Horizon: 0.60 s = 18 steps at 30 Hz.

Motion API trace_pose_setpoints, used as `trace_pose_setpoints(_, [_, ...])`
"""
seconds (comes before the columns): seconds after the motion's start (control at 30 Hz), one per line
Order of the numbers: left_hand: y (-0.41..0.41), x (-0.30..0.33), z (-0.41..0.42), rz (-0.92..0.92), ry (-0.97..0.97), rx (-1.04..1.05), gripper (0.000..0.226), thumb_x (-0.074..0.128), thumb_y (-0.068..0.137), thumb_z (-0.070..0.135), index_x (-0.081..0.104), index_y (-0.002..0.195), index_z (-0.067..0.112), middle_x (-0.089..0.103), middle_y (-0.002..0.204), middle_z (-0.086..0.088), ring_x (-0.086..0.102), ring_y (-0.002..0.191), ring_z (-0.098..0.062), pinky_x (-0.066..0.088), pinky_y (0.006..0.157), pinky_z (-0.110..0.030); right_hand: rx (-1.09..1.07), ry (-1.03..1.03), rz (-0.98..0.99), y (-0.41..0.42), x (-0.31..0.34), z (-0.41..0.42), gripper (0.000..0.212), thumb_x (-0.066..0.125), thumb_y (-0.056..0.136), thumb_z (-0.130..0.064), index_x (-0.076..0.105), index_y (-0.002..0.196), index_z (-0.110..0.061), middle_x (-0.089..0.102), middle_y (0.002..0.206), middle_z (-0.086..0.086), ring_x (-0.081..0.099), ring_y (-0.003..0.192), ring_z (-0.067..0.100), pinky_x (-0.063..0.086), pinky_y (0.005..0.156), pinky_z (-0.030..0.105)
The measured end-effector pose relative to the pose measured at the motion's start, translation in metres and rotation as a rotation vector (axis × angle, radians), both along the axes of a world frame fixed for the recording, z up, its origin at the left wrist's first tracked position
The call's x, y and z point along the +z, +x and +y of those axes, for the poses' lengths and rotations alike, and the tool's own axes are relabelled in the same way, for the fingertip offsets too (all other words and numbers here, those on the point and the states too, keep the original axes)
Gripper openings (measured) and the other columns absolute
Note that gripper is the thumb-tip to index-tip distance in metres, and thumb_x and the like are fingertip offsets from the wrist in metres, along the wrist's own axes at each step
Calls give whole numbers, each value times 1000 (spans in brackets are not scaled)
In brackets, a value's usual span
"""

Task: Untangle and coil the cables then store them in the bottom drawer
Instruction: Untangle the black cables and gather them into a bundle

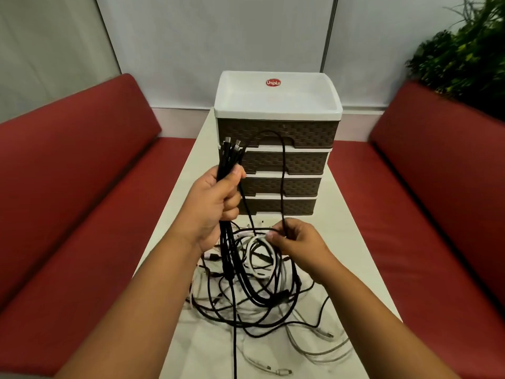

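- The step in hand is, in my judgement, the untangling: the black cables are being sorted out of the heap, and nothing is coiled yet by these hands.
- The left hand (211, 203) has its fingers curled tight around a bundle of thin black braided cables (228, 258), held upright, with the metal plug ends (231, 144) standing together above the fist.
- The right hand (296, 242) pinches a single black cable loop (284, 170) between thumb and fingertips; this loop rises from the left fist, arches in front of the drawers and comes down to the right hand.
- Below both hands a tangled heap of black, white and grey cables (267, 299) lies on the narrow white table (352, 258). One white cable coil (259, 258) lies in the heap, just beside the right hand.
- The next move probably calls for drawing the pinched cable free from the heap, slowly, because other loops cross it and may tighten into a knot.
- The bottom drawer of dark brown woven-pattern plastic (284, 207) is closed, in the four-drawer tower with a white tray top (277, 99) at the far end of the table; it must be pulled open before storing, and both hands are busy now.
- The only readable writing is a red oval sticker (273, 82) on the tray top, which says "Uniplus". No writing can be read on the cables.
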<state>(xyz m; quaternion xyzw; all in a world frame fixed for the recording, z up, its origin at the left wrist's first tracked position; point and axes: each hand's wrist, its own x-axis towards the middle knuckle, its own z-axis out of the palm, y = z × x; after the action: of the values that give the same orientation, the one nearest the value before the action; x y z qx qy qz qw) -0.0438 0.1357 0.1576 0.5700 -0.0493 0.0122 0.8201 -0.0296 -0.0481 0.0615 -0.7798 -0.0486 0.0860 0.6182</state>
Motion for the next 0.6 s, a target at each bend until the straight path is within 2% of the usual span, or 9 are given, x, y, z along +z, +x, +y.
trace_pose_setpoints(0.07, [-3,4,2,-34,7,8,15,50,100,17,55,86,14,26,50,10,20,41,-2,18,35,-14,-176,36,39,8,-3,1,11,69,88,-15,61,84,-9,62,77,16,59,67,22,54,63,35])
trace_pose_setpoints(0.2, [-11,4,3,-82,-13,20,15,50,99,16,54,86,12,26,50,10,21,40,-2,20,35,-13,-371,-80,99,24,-9,-4,27,76,77,-38,57,79,-19,68,74,5,63,65,25,54,62,39])
trace_pose_setpoints(0.3, [-11,1,5,-74,-23,50,13,51,99,18,54,86,14,27,50,10,21,41,-2,21,35,-14,-229,88,235,25,1,-8,28,77,82,-27,60,99,-12,66,80,5,60,61,13,48,49,26])
trace_pose_setpoints(0.33, [-10,1,7,-64,-23,66,13,51,99,19,54,86,14,27,51,10,21,41,-2,20,36,-14,-119,135,273,21,6,-13,35,77,82,-22,59,110,-10,67,86,4,62,67,11,49,53,26])
trace_pose_setpoints(0.4, [-9,0,11,-45,-21,91,14,52,99,19,54,86,14,27,51,10,21,41,-2,20,36,-14,84,99,271,14,13,-32,62,84,74,-21,53,127,-18,66,110,3,67,93,13,54,79,29])
trace_pose_setpoints(0.43, [-9,0,12,-38,-21,95,14,52,99,19,54,86,14,27,51,10,21,41,-2,20,36,-14,141,37,225,10,18,-39,72,87,69,-23,51,132,-23,61,120,1,64,106,15,52,92,32])
trace_pose_setpoints(0.47, [-9,0,13,-32,-22,97,14,52,99,19,53,86,14,27,51,10,21,41,-2,20,35,-14,147,-32,147,7,24,-42,76,88,67,-24,50,133,-26,59,125,-2,60,114,15,49,98,33])
trace_pose_setpoints(0.5, [-10,0,13,-29,-26,97,14,52,99,19,53,86,14,26,50,10,21,41,-2,20,35,-14,87,-94,34,4,31,-42,70,86,70,-22,52,131,-27,59,124,-6,59,115,12,48,98,32])
trace_pose_setpoints(0.6, [-11,4,9,-42,-37,75,14,51,100,19,53,86,14,26,50,10,21,40,-2,20,36,-14,-180,-265,-382,-9,55,-24,24,78,80,-22,67,101,-26,64,98,-7,60,90,4,48,74,20])
